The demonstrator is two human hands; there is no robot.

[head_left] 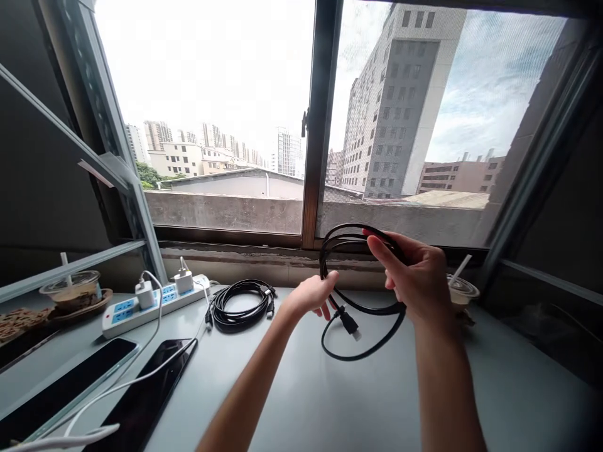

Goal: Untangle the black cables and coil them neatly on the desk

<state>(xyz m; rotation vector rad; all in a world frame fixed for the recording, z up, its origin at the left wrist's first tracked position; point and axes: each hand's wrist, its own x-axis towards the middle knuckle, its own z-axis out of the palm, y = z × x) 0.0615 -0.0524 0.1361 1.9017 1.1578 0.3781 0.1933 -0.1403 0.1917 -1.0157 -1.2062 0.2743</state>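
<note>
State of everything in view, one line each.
Held cable, looped loosely
Left hand, gripping held cable
Right hand, gripping held cable
Other cable, coiled, lying flat
Power strip, two chargers plugged in
Phones, flat, dark
Cups, lidded, straws in
Window, open or shut unclear

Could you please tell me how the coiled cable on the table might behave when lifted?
The coiled cable seems flexible, judging by its thin loops. Stacked flat, they might sag if lifted one-sidedly. Its protruding plug could dangle.
</note>
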